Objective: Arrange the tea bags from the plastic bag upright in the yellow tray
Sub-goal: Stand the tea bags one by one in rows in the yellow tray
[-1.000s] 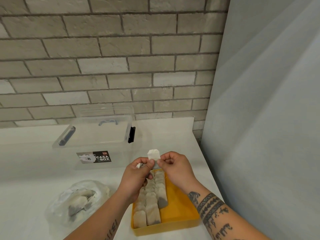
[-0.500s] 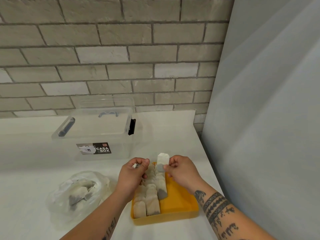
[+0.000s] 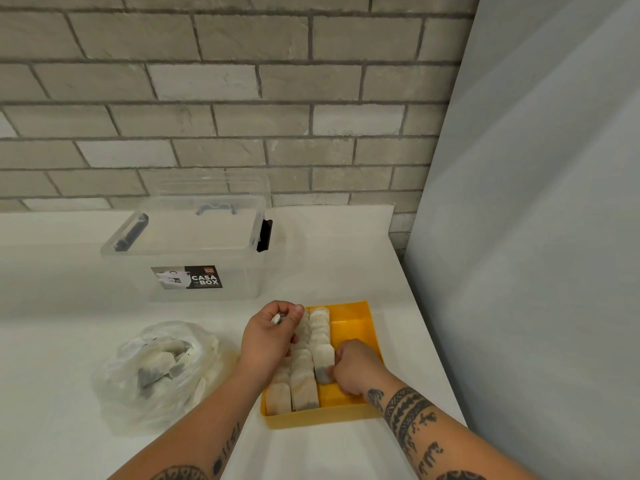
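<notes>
Head view: the right hand (image 3: 353, 370) was down inside the tray (image 3: 360, 317), fingers pinched on a tea bag (image 3: 323, 362) at the near end of the rightmost row. It stood on edge against the ones behind it. My guess is the low pinch kept it from flopping while it seated.

The left hand (image 3: 266, 337) sat over the tray's left side with its fingers curled. Thumb and forefinger nipped a small white bit (image 3: 276, 319), maybe a tag, couldn't tell. That hand looked to be leaning on the rows (image 3: 301, 382), probably to keep them from toppling.

The rows filled the tray's left part and the right part was bare yellow. The plastic bag (image 3: 156, 368) lay left of the tray, apart from it, with more inside, so plenty left to do. A clear box (image 3: 194, 251) stood behind the tray.
</notes>
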`<control>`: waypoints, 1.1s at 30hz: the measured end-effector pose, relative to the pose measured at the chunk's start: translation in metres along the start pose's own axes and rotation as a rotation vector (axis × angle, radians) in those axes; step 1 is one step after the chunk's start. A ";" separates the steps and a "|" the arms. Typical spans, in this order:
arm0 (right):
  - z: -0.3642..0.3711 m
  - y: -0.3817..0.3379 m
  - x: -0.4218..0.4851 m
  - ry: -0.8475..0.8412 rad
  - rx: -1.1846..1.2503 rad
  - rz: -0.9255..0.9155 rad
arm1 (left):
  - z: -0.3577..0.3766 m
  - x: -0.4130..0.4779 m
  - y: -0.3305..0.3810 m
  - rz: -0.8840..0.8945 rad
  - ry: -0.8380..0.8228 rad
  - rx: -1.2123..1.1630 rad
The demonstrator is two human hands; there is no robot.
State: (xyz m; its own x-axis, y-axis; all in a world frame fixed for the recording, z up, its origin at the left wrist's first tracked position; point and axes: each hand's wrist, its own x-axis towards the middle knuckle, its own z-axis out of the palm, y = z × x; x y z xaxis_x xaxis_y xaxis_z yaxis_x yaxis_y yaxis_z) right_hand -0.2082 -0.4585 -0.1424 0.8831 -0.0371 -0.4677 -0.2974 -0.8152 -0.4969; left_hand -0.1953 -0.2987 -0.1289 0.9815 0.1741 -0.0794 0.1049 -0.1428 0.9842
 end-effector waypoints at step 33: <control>-0.024 -0.061 -0.058 0.343 0.396 -0.419 | -0.052 -0.025 0.038 -0.372 -0.289 -0.733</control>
State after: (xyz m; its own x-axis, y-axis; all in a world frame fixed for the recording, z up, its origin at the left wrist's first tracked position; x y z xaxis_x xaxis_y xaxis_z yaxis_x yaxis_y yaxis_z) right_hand -0.2324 -0.4204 -0.0673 0.9988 0.0014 0.0491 0.0423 -0.5293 -0.8474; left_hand -0.2243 -0.2575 -0.0811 0.9165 -0.1833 -0.3557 0.3951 0.5544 0.7325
